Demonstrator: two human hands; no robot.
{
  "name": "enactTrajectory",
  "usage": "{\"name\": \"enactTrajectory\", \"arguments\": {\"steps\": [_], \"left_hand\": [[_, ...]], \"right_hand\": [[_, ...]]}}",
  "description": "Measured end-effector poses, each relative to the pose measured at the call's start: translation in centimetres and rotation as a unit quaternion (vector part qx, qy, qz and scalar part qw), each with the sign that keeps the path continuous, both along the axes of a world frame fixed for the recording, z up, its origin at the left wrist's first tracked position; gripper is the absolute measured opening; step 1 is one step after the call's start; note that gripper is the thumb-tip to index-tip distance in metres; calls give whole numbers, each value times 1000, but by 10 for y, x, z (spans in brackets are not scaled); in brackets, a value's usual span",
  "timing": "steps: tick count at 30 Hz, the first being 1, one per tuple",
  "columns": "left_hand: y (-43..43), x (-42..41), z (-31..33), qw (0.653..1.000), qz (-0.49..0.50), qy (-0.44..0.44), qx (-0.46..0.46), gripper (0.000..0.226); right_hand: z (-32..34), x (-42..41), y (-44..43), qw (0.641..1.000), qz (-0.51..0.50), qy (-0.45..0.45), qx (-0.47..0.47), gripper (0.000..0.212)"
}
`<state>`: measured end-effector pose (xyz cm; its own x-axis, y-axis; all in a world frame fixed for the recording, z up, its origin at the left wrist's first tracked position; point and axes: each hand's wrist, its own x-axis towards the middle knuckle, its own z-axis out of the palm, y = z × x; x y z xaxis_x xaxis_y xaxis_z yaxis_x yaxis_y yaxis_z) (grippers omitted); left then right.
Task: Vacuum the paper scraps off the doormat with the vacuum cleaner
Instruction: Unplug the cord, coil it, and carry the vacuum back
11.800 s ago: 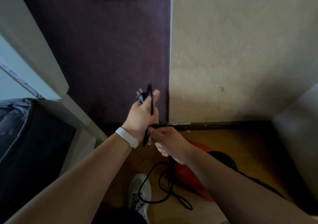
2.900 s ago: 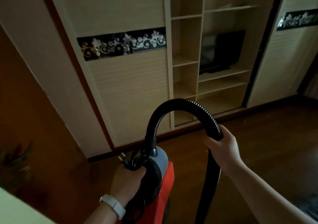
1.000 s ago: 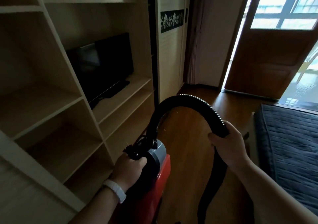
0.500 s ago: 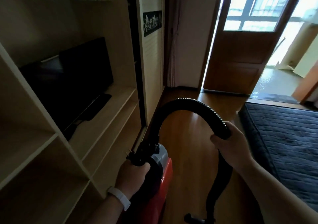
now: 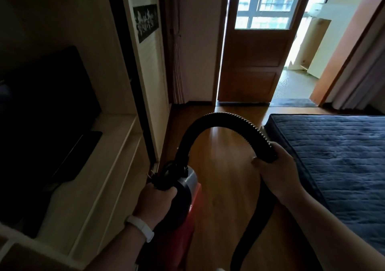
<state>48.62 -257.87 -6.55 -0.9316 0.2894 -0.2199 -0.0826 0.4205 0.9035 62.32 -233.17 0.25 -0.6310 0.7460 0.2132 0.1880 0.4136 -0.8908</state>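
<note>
Head view: I have the vacuum cleaner (image 5: 188, 189) as my landmark, a red body with a grey and black top, low in the middle of the picture and lifted off the wooden floor (image 5: 227, 166). My left hand (image 5: 155, 201) is closed in a fist around the black handle and bundled cord at the top of it, a white wristband (image 5: 140, 228) just behind on the wrist. From the vacuum cleaner's top the black ribbed hose (image 5: 225, 117) arches up and over to the right, where my right hand (image 5: 275, 170) is wrapped tight around it; below that grip the hose hangs down to the bottom edge. Left of the vacuum cleaner stands a pale shelf unit (image 5: 116, 146) with a dark television (image 5: 48, 108) on it. Right of it lies a dark blue quilted mattress (image 5: 337, 158). Well beyond it a brown door (image 5: 252, 62) stands open onto a bright balcony. I cannot make out the doormat or any paper scraps from here.
</note>
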Motion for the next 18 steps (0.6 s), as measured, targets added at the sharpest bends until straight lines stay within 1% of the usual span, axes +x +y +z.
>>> {"name": "enactTrajectory", "arguments": {"steps": [2,6,7,10,12,15,18], "left_hand": [[16,-20,-6,1000,6,-3,-5,41],[59,-59,-11,1000,-12,-8,-12,29],[72,-67,-12,1000,-13,-7,-22,28],[106,-92,-8,1000,1,-13,-23,36],[128,-113,-3,999,5,-5,-35,31],[161,-140,8,1000,8,2,-27,23],[188,-163,18,999,-3,26,-42,23]], "right_hand": [[-5,-19,14,1000,-4,11,-14,26],[-13,-62,51,999,4,29,-38,26],[-14,-72,63,999,8,26,-42,24],[-13,-102,99,997,16,35,-62,22],[-13,-121,122,997,19,36,-71,23],[-9,-148,155,995,14,47,-90,26],[-8,-168,180,995,1,52,-89,28]]}}
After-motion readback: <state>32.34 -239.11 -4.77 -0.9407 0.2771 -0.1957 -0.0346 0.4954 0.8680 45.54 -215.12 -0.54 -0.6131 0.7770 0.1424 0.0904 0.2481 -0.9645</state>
